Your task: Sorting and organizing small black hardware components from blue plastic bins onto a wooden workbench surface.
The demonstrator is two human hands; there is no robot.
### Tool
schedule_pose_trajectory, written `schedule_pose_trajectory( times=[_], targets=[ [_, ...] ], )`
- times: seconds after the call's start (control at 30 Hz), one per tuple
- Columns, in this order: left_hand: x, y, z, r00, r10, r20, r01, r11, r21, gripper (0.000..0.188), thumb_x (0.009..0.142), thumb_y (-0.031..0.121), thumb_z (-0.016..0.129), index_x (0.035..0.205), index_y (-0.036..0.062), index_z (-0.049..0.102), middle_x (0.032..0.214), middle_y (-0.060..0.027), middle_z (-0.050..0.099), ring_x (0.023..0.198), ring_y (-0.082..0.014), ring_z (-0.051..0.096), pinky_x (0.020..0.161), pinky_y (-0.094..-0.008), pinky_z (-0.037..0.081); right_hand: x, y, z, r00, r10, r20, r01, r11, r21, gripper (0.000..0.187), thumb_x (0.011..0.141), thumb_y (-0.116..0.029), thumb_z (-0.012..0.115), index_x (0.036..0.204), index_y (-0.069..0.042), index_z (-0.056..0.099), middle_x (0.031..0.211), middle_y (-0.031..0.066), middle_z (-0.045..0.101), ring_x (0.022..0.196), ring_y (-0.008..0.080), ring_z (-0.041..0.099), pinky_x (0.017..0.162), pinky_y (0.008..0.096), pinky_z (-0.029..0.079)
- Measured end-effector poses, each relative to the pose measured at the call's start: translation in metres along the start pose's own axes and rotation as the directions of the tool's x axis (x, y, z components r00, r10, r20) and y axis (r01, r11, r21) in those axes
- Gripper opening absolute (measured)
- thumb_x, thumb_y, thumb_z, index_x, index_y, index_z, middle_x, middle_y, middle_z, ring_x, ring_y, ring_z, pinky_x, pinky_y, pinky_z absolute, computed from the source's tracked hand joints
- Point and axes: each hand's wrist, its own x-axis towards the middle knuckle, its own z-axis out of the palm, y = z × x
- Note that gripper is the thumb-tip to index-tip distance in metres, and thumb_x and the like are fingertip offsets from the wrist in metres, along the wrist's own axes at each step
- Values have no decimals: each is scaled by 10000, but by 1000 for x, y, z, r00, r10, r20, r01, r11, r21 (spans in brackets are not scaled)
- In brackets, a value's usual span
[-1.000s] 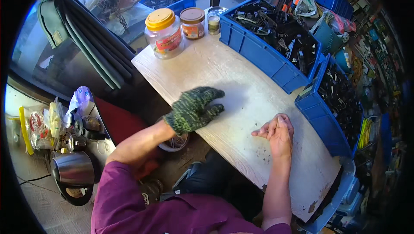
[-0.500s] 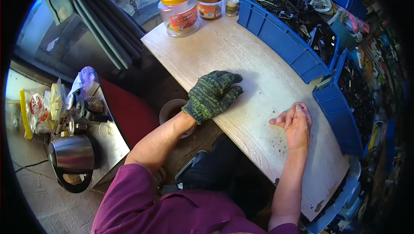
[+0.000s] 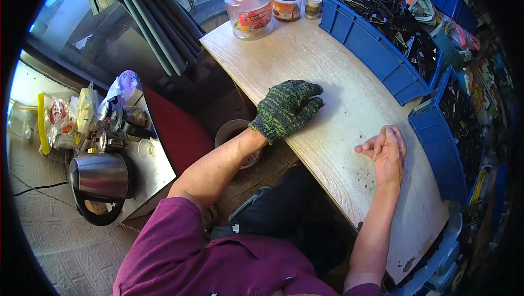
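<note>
My left hand (image 3: 290,109) wears a dark green knitted glove and rests on the pale wooden table (image 3: 322,148), near its left edge. The gloved fingers point right, with the thumb slightly apart, and I see nothing between them. Bare and palm up, my right hand (image 3: 386,156) lies over the right part of the table. Its fingers are loosely bent and apart, with no object showing in the palm. Small dark specks lie on the tabletop beside it.
Two blue bins (image 3: 376,45) (image 3: 443,138) full of dark small parts line the table's right side. Lidded plastic jars (image 3: 249,12) (image 3: 286,6) stand at the far end. Left of me, a side table holds a steel kettle (image 3: 101,176). A round bucket (image 3: 229,129) sits below the table edge.
The whole scene has shifted right and slightly upward in the picture as my head view turned. Both hands keep nearly the same pose and place on the table.
</note>
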Motion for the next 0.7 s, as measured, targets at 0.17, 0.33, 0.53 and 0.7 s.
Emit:
schedule_pose_trajectory(
  times=[0.17, 0.33, 0.53, 0.7],
  targets=[
    [1, -3, 1, 1000, 17, -7, -17, 1000, 7, 221, 856, 178, 713, 1038, 54, 706, 950, -173, 694, 875, -348, 667, 782, -407, 541, 0, -1, 2, 1000, 2, -13, -2, 1000, 3, 204, 1010, -248, 467, 990, -56, 532, 622, 25, 428, 652, 183, 592, 693, 487, 593],
    [0, 0, 1, 1000, 22, -17, -22, 1000, 15, 217, 863, 183, 703, 1035, 52, 707, 952, -174, 693, 879, -349, 667, 775, -408, 541, -3, -2, 3, 999, -8, -32, 9, 1000, 15, 199, 1007, -240, 481, 998, -50, 539, 607, 25, 431, 637, 184, 592, 687, 483, 592],
    [-4, 0, 1, 999, 0, -34, -1, 1000, -13, 219, 864, 190, 705, 1031, 48, 707, 952, -172, 694, 887, -346, 669, 782, -403, 542, -4, 0, 4, 999, 6, -41, -6, 1000, 12, 183, 1000, -224, 493, 1006, -46, 534, 599, 27, 437, 627, 191, 595, 677, 488, 591],
    [1, 4, -2, 1000, -8, -27, 8, 1000, -3, 212, 867, 198, 701, 1019, 50, 710, 962, -167, 697, 894, -346, 669, 788, -406, 542, -4, -3, 1, 1000, -2, -16, 2, 1000, 5, 188, 999, -221, 494, 1009, -37, 530, 593, 31, 447, 627, 201, 607, 676, 501, 594]
  ],
)
